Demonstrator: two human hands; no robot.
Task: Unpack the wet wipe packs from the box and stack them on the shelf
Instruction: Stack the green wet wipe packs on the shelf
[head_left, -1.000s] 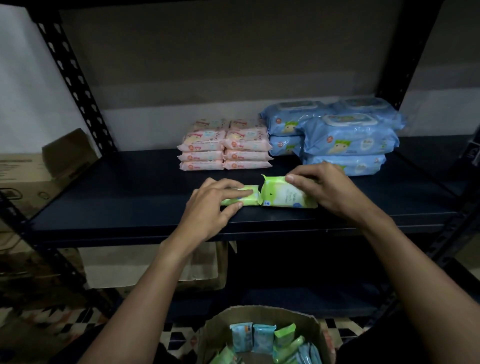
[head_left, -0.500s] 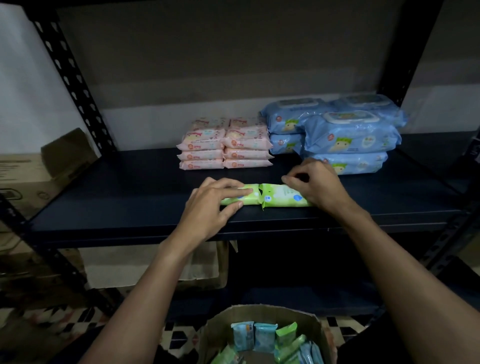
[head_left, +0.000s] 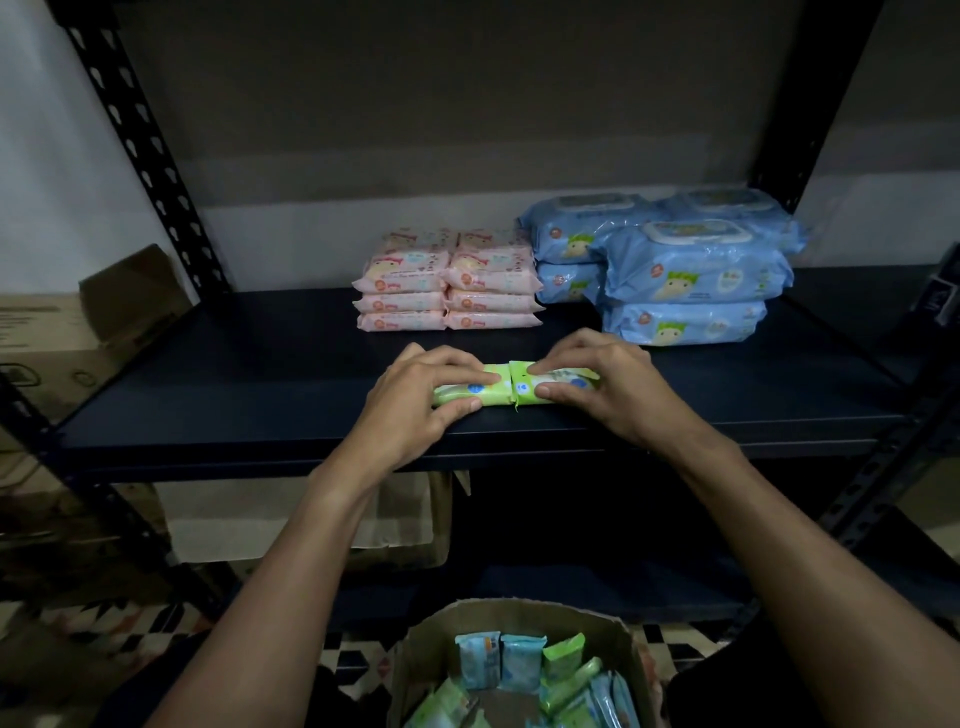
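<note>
Two green wet wipe packs lie end to end near the front edge of the dark shelf (head_left: 260, 374). My left hand (head_left: 415, 410) grips the left green pack (head_left: 488, 397), fingers on top and thumb at its front. My right hand (head_left: 608, 384) grips the right green pack (head_left: 524, 392) the same way. Behind them stand stacked pink packs (head_left: 447, 283) and larger blue packs (head_left: 685, 270). The cardboard box (head_left: 519, 623) sits below, at the bottom of the view, holding several green and blue packs.
Black perforated uprights (head_left: 150, 156) frame the shelf on both sides. A brown carton (head_left: 67, 332) stands to the left outside the rack, and another carton (head_left: 405, 530) sits under the shelf. The floor is patterned tile.
The right green pack went from tilted up to lying flat beside the left one. My right hand shifted its grip over that pack; my left hand stayed on its pack.
</note>
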